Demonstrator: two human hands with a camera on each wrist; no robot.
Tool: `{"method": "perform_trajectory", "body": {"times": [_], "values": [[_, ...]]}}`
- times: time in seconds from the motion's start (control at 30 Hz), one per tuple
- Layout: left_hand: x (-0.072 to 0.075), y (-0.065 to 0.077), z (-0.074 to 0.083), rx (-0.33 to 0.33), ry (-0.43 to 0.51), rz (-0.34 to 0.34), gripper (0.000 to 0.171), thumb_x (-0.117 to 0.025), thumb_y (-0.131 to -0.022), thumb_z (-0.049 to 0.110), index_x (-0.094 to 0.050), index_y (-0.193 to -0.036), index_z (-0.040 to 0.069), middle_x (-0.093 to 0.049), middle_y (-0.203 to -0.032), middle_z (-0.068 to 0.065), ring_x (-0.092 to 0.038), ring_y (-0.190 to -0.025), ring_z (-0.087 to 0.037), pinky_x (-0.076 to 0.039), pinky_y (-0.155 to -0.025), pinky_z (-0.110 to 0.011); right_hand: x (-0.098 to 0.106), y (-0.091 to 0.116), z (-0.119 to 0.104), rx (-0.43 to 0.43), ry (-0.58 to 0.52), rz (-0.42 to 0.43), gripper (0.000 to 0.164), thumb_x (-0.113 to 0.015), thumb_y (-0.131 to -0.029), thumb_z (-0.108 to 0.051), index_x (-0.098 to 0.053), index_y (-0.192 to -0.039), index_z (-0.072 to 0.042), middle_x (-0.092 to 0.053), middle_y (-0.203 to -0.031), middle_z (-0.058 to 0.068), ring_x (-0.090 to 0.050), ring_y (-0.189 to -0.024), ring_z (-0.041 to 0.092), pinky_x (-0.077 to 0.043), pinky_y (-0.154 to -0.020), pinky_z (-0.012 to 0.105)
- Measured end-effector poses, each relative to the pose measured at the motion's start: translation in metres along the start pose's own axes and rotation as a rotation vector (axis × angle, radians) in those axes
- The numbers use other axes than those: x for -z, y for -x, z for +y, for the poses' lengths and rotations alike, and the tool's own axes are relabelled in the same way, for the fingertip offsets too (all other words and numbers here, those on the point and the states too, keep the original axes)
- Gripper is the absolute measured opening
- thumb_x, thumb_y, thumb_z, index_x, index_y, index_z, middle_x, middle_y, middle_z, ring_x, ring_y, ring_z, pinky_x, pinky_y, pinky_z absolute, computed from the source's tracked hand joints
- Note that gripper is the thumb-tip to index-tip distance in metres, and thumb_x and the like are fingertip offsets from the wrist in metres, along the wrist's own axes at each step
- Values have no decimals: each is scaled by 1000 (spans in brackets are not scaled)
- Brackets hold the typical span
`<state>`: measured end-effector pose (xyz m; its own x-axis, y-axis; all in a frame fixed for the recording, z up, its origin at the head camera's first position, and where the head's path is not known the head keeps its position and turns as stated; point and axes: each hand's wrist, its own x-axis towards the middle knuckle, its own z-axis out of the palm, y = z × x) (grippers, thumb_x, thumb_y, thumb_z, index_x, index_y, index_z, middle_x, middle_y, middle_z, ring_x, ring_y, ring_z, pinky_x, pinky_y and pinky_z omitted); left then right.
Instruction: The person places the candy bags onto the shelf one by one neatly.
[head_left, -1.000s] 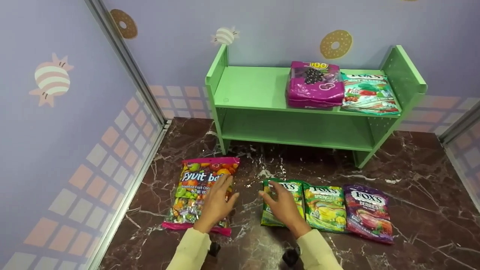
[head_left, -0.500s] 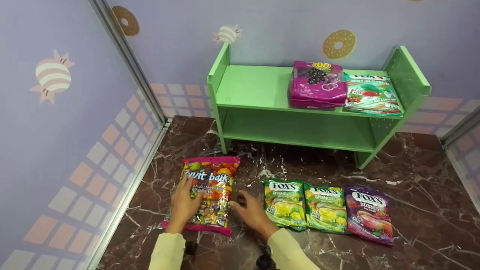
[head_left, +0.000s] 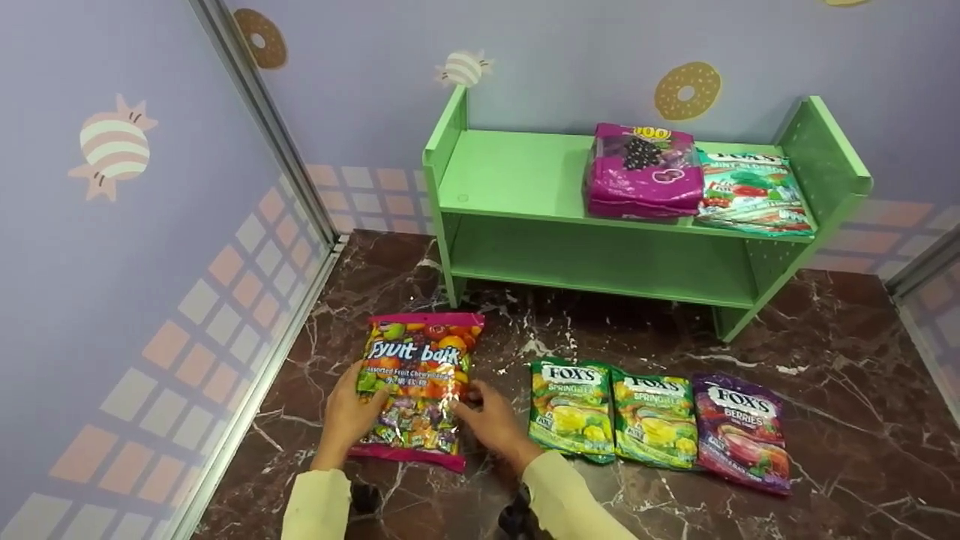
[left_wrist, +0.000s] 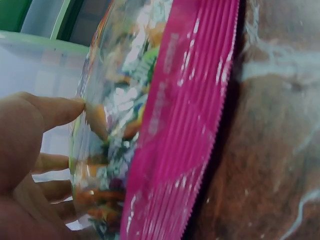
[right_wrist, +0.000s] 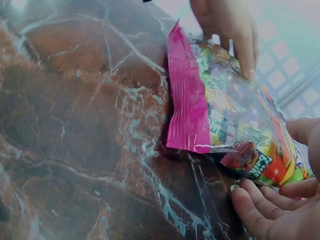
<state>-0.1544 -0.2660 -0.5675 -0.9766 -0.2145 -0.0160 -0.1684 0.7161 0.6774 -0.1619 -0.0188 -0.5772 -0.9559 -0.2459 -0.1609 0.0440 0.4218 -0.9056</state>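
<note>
A plump bag of fruit chewy candy (head_left: 420,375), clear at the bottom with pink sealed ends, lies face up on the marble-patterned floor. My left hand (head_left: 347,412) grips its left side, thumb over the front. On the opposite side, my right hand (head_left: 493,424) holds the edge, thumb on top. In the right wrist view, the fingers (right_wrist: 252,202) of that hand reach in low along the bag's side. The left wrist view shows the pink end seal (left_wrist: 175,125) close up, with the left thumb (left_wrist: 62,111) against the clear plastic.
Right of the hands lie two green FOX'S candy bags (head_left: 571,411) (head_left: 654,421) and a purple one (head_left: 742,435), in a row. Behind stands a green two-tier shelf (head_left: 517,172). Its top bears a magenta candy pack (head_left: 645,176) and a mint-green bag (head_left: 756,193). A wall (head_left: 150,247) rises at left.
Both hands have moved left, the right one away from over the nearest green bag. They have closed on the two sides of the fruit candy bag, which has shifted slightly.
</note>
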Motion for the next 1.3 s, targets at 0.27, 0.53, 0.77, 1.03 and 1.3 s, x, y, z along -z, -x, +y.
{"method": "perform_trajectory", "body": {"times": [0.27,0.53,0.77,1.03,1.3], "values": [[14,-3,-7,92,-29,-50,74,-61,-93,35,-29,-149,-2,-36,-147,-32,-35,-135,-50,-29,-110,-62,-3,0,-2,-109,-235,-88,74,-64,-92,-39,-35,-147,1,-53,-135,20,-65,-103,27,-57,-83,39],[19,-8,-7,138,-10,-96,83,-58,-93,48,-27,-149,-6,-33,-147,-36,-33,-134,-53,-30,-109,-62,-6,2,-5,-170,-345,-119,78,-65,-92,-36,-28,-151,-2,-47,-140,22,-67,-87,22,-58,-74,36],[17,-9,-10,190,79,-149,81,-57,-91,55,-38,-146,-1,-42,-145,-30,-47,-126,-47,-40,-103,-58,-5,1,-1,-182,-248,-106,91,-68,-88,-43,-20,-154,-3,-37,-150,24,-60,-113,32,-53,-90,44],[11,-6,-3,221,114,-263,90,-53,-93,56,-20,-151,-5,-23,-154,-32,-25,-141,-50,-27,-112,-62,1,-1,2,-181,-270,-133,91,-67,-88,-45,-20,-154,-5,-41,-149,22,-46,-131,37,-38,-108,52],[5,-3,2,123,20,-216,82,-51,-97,46,-19,-151,-6,-23,-153,-33,-24,-140,-52,-23,-114,-62,1,-2,5,-142,-297,-158,88,-72,-86,-38,-23,-155,-16,-51,-141,13,-55,-122,28,-44,-103,48]]}}
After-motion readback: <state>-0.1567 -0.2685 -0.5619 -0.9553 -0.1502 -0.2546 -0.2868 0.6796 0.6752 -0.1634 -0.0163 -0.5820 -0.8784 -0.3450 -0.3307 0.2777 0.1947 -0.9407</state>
